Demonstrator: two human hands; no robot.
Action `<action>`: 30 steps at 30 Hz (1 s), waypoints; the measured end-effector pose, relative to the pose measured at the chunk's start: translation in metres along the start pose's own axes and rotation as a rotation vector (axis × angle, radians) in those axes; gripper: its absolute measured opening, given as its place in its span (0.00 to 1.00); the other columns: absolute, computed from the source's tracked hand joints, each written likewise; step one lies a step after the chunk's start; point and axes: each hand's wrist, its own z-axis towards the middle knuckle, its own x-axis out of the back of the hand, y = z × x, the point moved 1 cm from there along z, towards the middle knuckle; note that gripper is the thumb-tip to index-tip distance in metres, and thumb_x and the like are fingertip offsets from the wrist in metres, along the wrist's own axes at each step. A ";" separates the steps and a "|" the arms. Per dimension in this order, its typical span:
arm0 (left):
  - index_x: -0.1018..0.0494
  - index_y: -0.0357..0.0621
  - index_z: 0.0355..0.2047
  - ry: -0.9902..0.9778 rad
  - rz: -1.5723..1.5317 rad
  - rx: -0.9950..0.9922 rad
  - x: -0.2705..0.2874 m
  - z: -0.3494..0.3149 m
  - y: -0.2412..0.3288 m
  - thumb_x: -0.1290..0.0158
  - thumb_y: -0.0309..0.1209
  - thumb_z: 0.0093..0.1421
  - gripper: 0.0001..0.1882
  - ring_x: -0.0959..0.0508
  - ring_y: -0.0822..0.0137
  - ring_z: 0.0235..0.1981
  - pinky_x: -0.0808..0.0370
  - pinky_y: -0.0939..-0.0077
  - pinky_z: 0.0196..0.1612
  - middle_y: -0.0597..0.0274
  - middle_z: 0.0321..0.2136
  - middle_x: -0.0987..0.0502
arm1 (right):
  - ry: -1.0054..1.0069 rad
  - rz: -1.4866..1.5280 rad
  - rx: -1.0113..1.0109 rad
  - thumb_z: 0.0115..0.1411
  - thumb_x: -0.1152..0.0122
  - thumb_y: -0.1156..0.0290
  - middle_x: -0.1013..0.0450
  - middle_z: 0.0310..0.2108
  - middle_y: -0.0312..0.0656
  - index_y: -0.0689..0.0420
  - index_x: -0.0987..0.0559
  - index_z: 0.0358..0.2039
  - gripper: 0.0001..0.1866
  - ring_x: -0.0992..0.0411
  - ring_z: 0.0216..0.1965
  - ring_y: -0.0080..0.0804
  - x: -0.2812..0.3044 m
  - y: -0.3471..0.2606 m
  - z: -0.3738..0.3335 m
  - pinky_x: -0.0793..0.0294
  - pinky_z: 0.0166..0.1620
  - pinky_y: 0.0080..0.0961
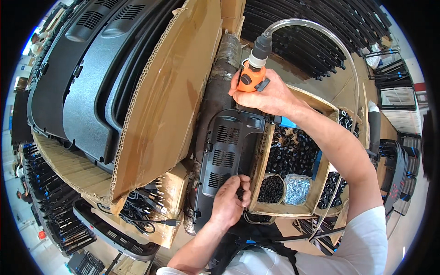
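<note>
In front of me lies a black plastic cover (220, 156) with slotted vents, resting lengthwise on a worn, tape-wrapped surface (215, 96). My right hand (268, 94) is wrapped round an orange power screwdriver (251, 79) above the cover's far end. A clear hose (341, 43) loops away from the tool's black fitting. Whatever is at the driver's tip is hidden by the hand. My left hand (229, 201) is at the cover's near right edge, its fingers curled together. What those fingers hold, if anything, does not show.
On the right, a wooden divided box (261, 176) contains black knob-like parts (293, 153), small black screws (271, 189) and silver screws (297, 189). A tall cardboard box (160, 96) with stacked dark covers (87, 87) stands left. Cables (142, 208) lie below it.
</note>
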 end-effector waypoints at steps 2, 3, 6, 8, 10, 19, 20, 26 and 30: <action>0.27 0.42 0.51 -0.032 -0.045 0.059 0.003 -0.001 -0.011 0.55 0.38 0.79 0.13 0.26 0.71 0.32 0.29 0.75 0.34 0.66 0.35 0.26 | 0.022 0.021 -0.001 0.52 0.28 0.61 0.20 0.32 0.33 0.53 0.18 0.35 0.13 0.23 0.38 0.27 -0.001 0.002 0.001 0.24 0.50 0.34; 0.27 0.42 0.51 -0.033 -0.045 0.056 0.004 -0.002 -0.016 0.55 0.38 0.79 0.13 0.26 0.71 0.32 0.29 0.75 0.34 0.66 0.35 0.26 | 0.021 0.021 0.002 0.52 0.28 0.61 0.20 0.32 0.33 0.53 0.18 0.35 0.13 0.23 0.38 0.27 -0.001 0.001 0.002 0.24 0.50 0.34; 0.28 0.42 0.49 -0.050 -0.025 0.113 0.010 -0.002 -0.029 0.57 0.36 0.79 0.12 0.24 0.66 0.36 0.27 0.69 0.41 0.64 0.36 0.25 | -0.007 -0.013 -0.044 0.54 0.24 0.70 0.19 0.39 0.37 0.56 0.19 0.39 0.14 0.22 0.42 0.25 -0.002 -0.003 0.002 0.20 0.51 0.31; 0.28 0.42 0.49 -0.061 -0.022 0.120 0.009 -0.003 -0.035 0.57 0.36 0.79 0.12 0.23 0.66 0.36 0.26 0.68 0.41 0.63 0.36 0.25 | 0.024 0.011 -0.005 0.52 0.28 0.61 0.20 0.32 0.33 0.53 0.18 0.35 0.13 0.23 0.37 0.27 -0.003 -0.001 0.003 0.24 0.50 0.33; 0.28 0.41 0.49 -0.084 -0.015 0.137 0.010 -0.003 -0.040 0.58 0.36 0.80 0.13 0.23 0.65 0.37 0.25 0.66 0.44 0.63 0.36 0.25 | 0.022 0.010 -0.025 0.52 0.28 0.61 0.20 0.32 0.33 0.53 0.18 0.35 0.13 0.23 0.37 0.27 -0.003 -0.002 0.002 0.24 0.50 0.33; 0.28 0.42 0.49 -0.086 0.034 0.151 0.017 -0.002 -0.047 0.58 0.36 0.80 0.12 0.24 0.66 0.37 0.26 0.67 0.44 0.64 0.37 0.26 | 0.054 0.024 -0.016 0.53 0.28 0.62 0.20 0.31 0.33 0.53 0.18 0.35 0.12 0.23 0.35 0.25 -0.005 0.001 0.003 0.24 0.47 0.31; 0.28 0.42 0.49 -0.087 0.034 0.151 0.018 -0.002 -0.047 0.58 0.36 0.80 0.12 0.24 0.66 0.37 0.26 0.67 0.44 0.64 0.37 0.26 | 0.060 0.047 -0.011 0.53 0.28 0.62 0.20 0.31 0.33 0.54 0.17 0.35 0.13 0.23 0.35 0.25 -0.006 0.001 0.004 0.23 0.46 0.30; 0.28 0.42 0.49 -0.061 0.051 0.154 0.017 -0.002 -0.046 0.57 0.35 0.79 0.12 0.25 0.67 0.36 0.27 0.68 0.44 0.65 0.36 0.26 | 0.128 0.003 -0.064 0.54 0.28 0.62 0.20 0.30 0.35 0.55 0.17 0.36 0.14 0.23 0.35 0.25 -0.011 -0.004 0.003 0.23 0.46 0.30; 0.28 0.42 0.49 -0.064 0.055 0.144 0.021 -0.002 -0.049 0.57 0.36 0.79 0.12 0.25 0.68 0.36 0.27 0.68 0.43 0.65 0.36 0.26 | 0.193 -0.085 -0.166 0.54 0.27 0.61 0.19 0.32 0.36 0.56 0.17 0.36 0.14 0.23 0.36 0.26 -0.013 -0.008 0.005 0.22 0.46 0.30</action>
